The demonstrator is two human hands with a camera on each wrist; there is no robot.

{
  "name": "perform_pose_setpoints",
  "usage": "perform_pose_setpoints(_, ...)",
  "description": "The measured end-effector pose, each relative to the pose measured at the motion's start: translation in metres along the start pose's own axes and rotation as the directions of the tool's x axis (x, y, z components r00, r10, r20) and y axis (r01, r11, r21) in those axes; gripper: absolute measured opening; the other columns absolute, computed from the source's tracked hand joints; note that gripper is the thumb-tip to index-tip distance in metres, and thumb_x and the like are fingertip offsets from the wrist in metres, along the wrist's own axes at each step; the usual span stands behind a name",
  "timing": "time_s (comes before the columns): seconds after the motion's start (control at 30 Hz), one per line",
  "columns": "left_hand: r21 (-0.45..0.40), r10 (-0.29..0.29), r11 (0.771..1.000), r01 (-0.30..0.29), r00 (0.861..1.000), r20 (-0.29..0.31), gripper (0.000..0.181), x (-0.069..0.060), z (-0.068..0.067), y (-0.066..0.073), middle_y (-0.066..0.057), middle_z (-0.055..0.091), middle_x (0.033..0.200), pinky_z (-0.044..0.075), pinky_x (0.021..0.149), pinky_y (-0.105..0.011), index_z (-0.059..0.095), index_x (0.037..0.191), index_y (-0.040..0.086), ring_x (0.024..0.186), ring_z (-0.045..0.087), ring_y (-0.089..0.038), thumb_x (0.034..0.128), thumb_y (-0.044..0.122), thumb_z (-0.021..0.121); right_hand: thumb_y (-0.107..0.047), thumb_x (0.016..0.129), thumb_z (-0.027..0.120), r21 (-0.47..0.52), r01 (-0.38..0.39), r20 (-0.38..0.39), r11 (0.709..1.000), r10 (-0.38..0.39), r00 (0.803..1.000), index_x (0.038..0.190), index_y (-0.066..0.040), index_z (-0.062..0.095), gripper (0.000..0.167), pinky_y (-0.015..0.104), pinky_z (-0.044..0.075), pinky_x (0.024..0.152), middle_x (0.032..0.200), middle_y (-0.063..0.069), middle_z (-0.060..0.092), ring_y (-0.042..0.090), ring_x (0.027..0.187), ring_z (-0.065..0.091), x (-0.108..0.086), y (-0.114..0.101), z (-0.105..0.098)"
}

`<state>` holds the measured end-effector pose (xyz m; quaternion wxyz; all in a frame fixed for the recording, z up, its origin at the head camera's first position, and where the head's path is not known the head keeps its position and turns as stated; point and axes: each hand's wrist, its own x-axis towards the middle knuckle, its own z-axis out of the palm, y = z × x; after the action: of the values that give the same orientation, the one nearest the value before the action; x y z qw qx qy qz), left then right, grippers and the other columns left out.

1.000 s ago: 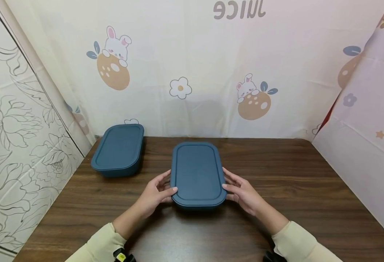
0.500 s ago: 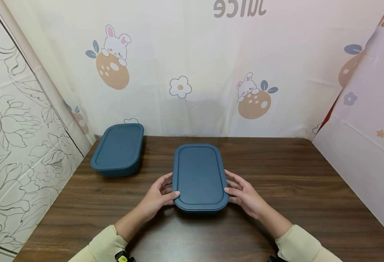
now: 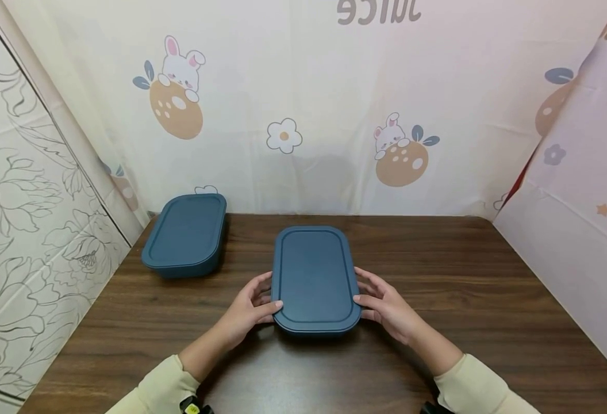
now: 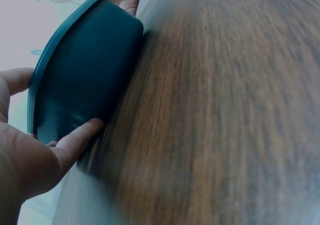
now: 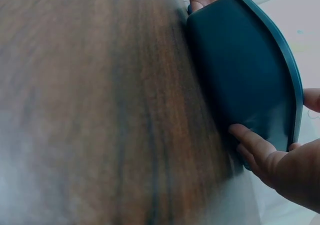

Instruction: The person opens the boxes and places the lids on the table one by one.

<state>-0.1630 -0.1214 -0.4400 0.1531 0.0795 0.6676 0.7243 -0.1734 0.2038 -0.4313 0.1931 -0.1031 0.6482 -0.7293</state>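
A dark blue lidded food container (image 3: pixel 315 279) stands at the middle of the table, long sides running away from me. My left hand (image 3: pixel 246 313) grips its left side, thumb on the lid's rim and fingers along the side wall. On the opposite side my right hand (image 3: pixel 388 310) holds it likewise. From the left wrist view, the container's side wall (image 4: pixel 90 60) is seen low at the tabletop, a fingertip near its base. In the right wrist view the lid (image 5: pixel 280 40) looks fully seated. The contents are hidden.
A second blue lidded container (image 3: pixel 185 233) sits at the table's back left corner. The dark wood table (image 3: pixel 438 276) ends at a patterned curtain (image 3: pixel 324 115) behind. Another hanging sheet (image 3: pixel 588 241) borders the right side, and a flower-print panel (image 3: pixel 29 230) the left.
Both hands have brought the middle container slightly closer to me, mostly in the first half second. Their hold looks the same. The second container stays put while the head view shifts a little.
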Motion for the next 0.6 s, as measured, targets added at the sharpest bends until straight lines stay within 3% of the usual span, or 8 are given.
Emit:
perform_pose_setpoints(0.3,-0.001,-0.01,1.0,0.01,1.0,-0.011,0.071,-0.004,0.001,0.001,-0.023,0.039,0.145,0.054,0.087,-0.04,0.031,0.15,0.006,0.121,0.051,-0.033,0.0904,0.011,0.069,-0.007,0.096,0.059,-0.045,-0.015,-0.019,0.999,0.014,1.0,0.153,0.0,0.018,0.071,0.037,0.054,0.088,0.151,0.032,0.026,0.017,0.108,0.061,-0.004,-0.007,0.003)
perform_pose_setpoints(0.6,-0.019,0.008,1.0,-0.007,0.999,0.032,0.068,-0.007,-0.003,0.002,-0.026,0.037,0.144,0.052,0.092,-0.039,0.03,0.149,0.001,0.125,0.048,-0.035,0.0923,0.009,0.066,-0.009,0.096,0.06,-0.078,-0.017,-0.009,0.997,0.017,1.0,0.151,0.004,0.021,0.069,0.044,0.053,0.09,0.15,0.032,0.028,0.025,0.117,0.057,-0.01,-0.018,0.003)
